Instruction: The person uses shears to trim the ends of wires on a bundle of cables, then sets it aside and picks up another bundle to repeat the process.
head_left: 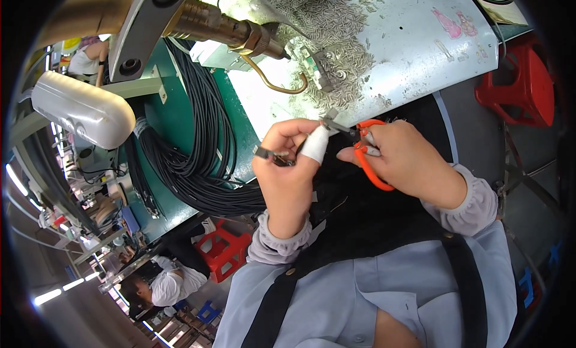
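Note:
My left hand point(283, 183) is closed, with white tape point(315, 145) wrapped round its thumb. Between thumb and forefinger it pinches a small metal piece point(329, 115). A metal connector point(263, 152) with a dark part also pokes out from its curled fingers. My right hand point(414, 159) grips orange-handled pliers point(364, 160). Their jaws point left and meet the left fingertips at the small metal piece; whether they bite on it I cannot tell. Both hands are over my black apron point(360, 213), just in front of the worktable point(414, 72).
Many small metal pins point(348, 33) lie heaped round a machine fixture point(318, 72) under a brass-coloured machine shaft point(222, 31). A thick bundle of black cables point(186, 150) curves on the green bench point(237, 129). A lamp point(84, 108) and red stools point(522, 87) stand nearby; a co-worker point(174, 285) sits lower left.

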Available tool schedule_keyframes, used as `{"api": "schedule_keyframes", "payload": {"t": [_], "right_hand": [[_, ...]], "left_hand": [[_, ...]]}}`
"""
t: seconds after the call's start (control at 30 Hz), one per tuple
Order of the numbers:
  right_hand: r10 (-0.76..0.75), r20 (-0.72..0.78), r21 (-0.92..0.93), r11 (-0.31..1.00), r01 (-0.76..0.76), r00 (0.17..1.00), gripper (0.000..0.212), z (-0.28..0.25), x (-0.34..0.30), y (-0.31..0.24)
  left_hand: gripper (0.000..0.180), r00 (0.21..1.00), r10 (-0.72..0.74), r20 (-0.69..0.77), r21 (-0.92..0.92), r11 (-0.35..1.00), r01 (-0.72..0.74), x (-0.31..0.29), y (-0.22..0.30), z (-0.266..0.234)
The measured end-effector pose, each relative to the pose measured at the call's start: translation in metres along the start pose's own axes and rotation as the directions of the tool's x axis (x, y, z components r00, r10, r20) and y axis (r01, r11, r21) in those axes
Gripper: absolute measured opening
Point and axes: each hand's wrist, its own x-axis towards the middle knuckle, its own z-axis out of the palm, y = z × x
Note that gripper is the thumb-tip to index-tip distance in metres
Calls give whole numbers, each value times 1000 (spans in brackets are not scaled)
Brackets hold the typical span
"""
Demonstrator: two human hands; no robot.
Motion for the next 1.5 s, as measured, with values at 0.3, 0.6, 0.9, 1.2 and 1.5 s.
{"api": "schedule_keyframes", "payload": {"t": [0.3, 0.6, 0.9, 1.2, 1.5], "right_hand": [[256, -141, 603, 789, -122, 956, 21, -3, 37, -6], [67, -185, 382, 924, 9, 980, 19, 1, 76, 6], [98, -141, 441, 897, -26, 985, 17, 1, 76, 5], [108, -157, 454, 890, -25, 982, 17, 3, 72, 5], [91, -289, 660, 740, 130, 953, 12, -7, 31, 3]], "left_hand": [[8, 958, -271, 93, -302, 909, 287, 56, -4, -2], [9, 920, -361, 154, -203, 899, 387, 71, 5, -11], [13, 932, -359, 60, -118, 924, 363, 68, 6, -11], [9, 930, -344, 129, -162, 918, 362, 67, 9, -11], [19, 934, -306, 185, -281, 894, 349, 28, 3, -8]]}}
